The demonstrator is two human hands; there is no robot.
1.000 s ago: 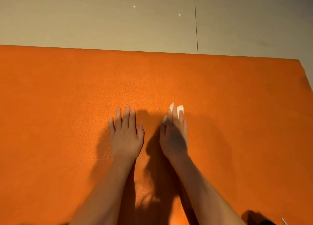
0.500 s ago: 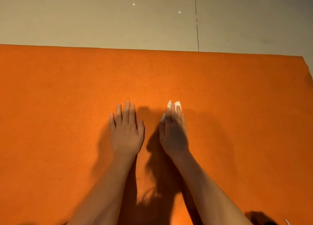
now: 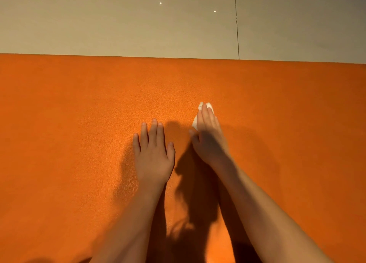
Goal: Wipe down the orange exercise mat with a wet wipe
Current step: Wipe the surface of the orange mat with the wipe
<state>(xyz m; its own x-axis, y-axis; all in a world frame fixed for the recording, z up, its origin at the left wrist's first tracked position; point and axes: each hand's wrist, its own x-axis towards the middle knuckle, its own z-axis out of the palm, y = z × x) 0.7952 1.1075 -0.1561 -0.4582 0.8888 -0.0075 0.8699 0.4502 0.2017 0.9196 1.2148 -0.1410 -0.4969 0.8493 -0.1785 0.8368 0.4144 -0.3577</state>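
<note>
Pressing down on the mat [image 3: 69, 124], both hands lie flat near its middle, palms down and fingers pointing toward the far edge. The left hand [image 3: 153, 155] rests bare on the orange surface. Its fingers are straight and close together, with the thumb out a little to the side, and it holds nothing. The right hand [image 3: 210, 141] lies just beside it, parted from it by a strip of shadowed mat, and reaches a bit farther forward. Its fingers are straight and held together over the wipe [image 3: 209, 105], which they press against the mat rather than curl round. The wipe is white and crumpled. One bit shows past the fingertips and another along the thumb side of the hand, while the rest is hidden beneath the fingers. The thumb tip lies near the wipe's lower edge; whether it touches the wipe I cannot tell. Both forearms [image 3: 128, 223] are bare and come in from the near edge of the view, with a dark shadow [image 3: 190, 183] on the mat between them. The mat fills the lower part of the view, and its straight far edge lies on a pale floor [image 3: 99, 25], where a thin dark seam [image 3: 236, 25] runs away from the mat.
</note>
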